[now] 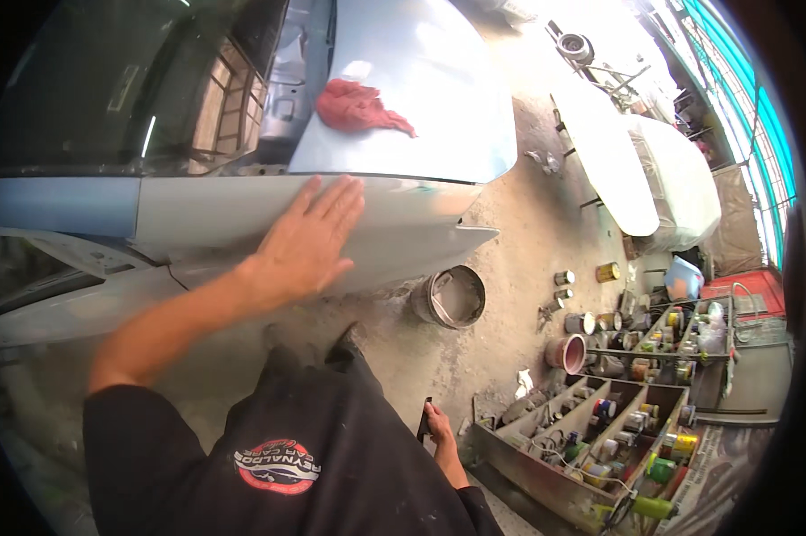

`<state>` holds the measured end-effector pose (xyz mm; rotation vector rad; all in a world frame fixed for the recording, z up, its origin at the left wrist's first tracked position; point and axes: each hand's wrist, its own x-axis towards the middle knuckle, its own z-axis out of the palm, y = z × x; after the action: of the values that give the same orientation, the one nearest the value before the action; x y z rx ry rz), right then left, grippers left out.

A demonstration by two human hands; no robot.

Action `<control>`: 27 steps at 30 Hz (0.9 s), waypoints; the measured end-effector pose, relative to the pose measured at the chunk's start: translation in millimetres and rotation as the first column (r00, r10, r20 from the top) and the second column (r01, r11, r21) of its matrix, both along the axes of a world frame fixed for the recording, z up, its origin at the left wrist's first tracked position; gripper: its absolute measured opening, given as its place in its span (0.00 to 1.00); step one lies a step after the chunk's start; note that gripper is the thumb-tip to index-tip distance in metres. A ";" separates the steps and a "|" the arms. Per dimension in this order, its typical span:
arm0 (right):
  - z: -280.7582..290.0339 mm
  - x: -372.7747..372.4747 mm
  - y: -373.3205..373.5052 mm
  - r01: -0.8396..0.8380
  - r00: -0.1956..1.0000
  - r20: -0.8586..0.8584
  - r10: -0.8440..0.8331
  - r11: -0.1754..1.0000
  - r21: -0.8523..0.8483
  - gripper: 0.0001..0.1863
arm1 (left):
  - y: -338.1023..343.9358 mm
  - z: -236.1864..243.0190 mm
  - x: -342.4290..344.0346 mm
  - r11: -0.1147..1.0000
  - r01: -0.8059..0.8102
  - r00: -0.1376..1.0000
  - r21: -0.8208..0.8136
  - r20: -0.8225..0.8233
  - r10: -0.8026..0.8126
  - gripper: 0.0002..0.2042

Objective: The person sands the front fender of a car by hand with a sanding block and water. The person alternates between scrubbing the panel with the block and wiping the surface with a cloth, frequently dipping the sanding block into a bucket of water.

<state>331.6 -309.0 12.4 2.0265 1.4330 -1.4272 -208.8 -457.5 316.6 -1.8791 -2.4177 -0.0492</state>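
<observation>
My left hand (300, 241) lies flat, fingers stretched out, against a primer-grey side panel (421, 201) of a car, just below the bonnet seam. The car's bonnet (439, 71) is pale silver-blue, with a crumpled red cloth (354, 107) on it. The dark windscreen (108, 89) is at upper left. Low at centre right, my right hand (437, 424) grips a thin dark flat object (425, 418), too small to make out clearly, held down beside my dark shirt.
A bucket (470, 299) of grey liquid stands below the panel. Compartmented shelving (528, 433) with cans and bottles fills the lower right, with several loose tins (580, 323) nearby. A long white panel (604, 170) rests on a stand at right, beside a plastic-covered object (689, 188).
</observation>
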 end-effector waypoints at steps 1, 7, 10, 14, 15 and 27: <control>8.2 3.8 -9.0 -0.058 0.998 0.022 0.059 0.998 -0.033 0.35 | -16.2 -5.7 6.7 1.000 0.011 1.000 0.018 0.023 -0.012 0.42; 46.2 32.1 -58.8 -0.111 0.972 0.186 0.145 0.978 -0.178 0.37 | -112.6 -46.7 47.6 0.787 -0.158 0.783 0.596 0.561 -0.268 0.27; 65.7 51.2 -79.5 -0.186 0.958 0.181 0.221 0.963 -0.195 0.37 | -135.2 -73.7 62.1 0.735 -0.371 0.574 0.568 0.762 -0.300 0.20; 94.9 32.3 -107.2 -0.145 0.949 0.258 0.183 0.977 -0.160 0.34 | -154.8 -91.1 60.4 0.741 -0.449 0.467 0.499 0.838 -0.281 0.18; 95.5 20.4 -109.9 -0.150 0.948 0.255 0.191 0.973 -0.173 0.34 | -160.1 -94.0 57.3 0.753 -0.427 0.469 0.501 0.835 -0.289 0.18; 216.0 -115.3 -156.4 -0.250 0.964 0.105 0.245 0.968 0.032 0.30 | -173.5 -109.3 42.3 0.742 -0.383 0.443 0.551 0.814 -0.375 0.18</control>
<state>216.3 -465.5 228.4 1.8380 1.6220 -1.1833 -166.5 -631.0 207.2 -1.5751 -2.1976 -2.1809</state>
